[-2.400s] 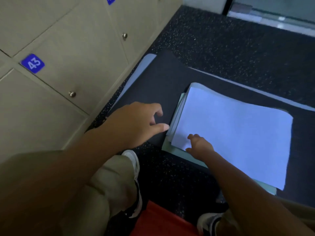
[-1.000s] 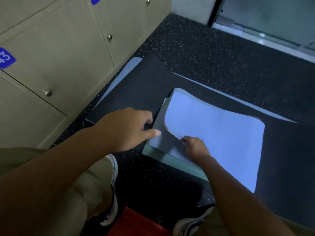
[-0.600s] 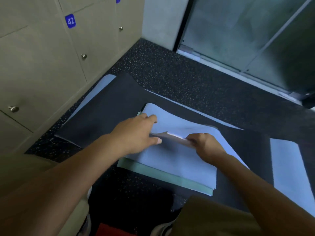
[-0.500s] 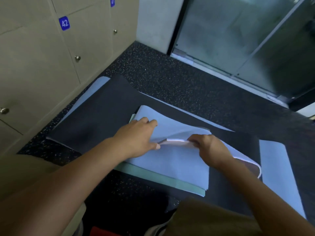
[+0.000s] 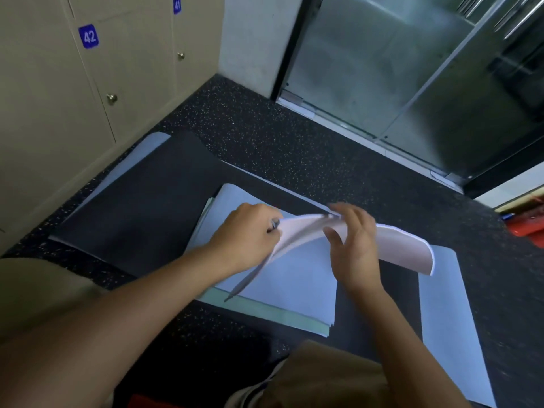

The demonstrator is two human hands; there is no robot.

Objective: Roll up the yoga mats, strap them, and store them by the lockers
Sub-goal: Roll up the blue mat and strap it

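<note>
The lockers [image 5: 97,92] stand shut along the left wall, their doors carrying blue number tags 42 [image 5: 88,36] and 41 [image 5: 177,5]; nothing of their contents shows. On the speckled floor [image 5: 294,142] just beside them lies a dark mat [image 5: 141,207], spread flat with a pale blue mat edge showing beneath it. On top of the dark mat sits a stack of folded mats: a green mat [image 5: 265,312] at the bottom and a light blue mat [image 5: 294,278] above it.

The left hand [image 5: 247,234] has its fingers curled round the near-left edge of the top sheet, a pale mat layer [image 5: 394,245] lifted off the stack and bowed into an arch. The right hand [image 5: 353,240] is spread, fingers straight and apart, with the palm against the arched layer; it clamps nothing. A red object [image 5: 530,228] lies at the far right edge, too partial to tell what it is.

Half a second ago the right hand pinched the fold line of the layer; now it has let go and flattened out. The layer has risen higher and curled further over toward the right, and the view has tilted up, showing more of the glass door [image 5: 412,69].
</note>
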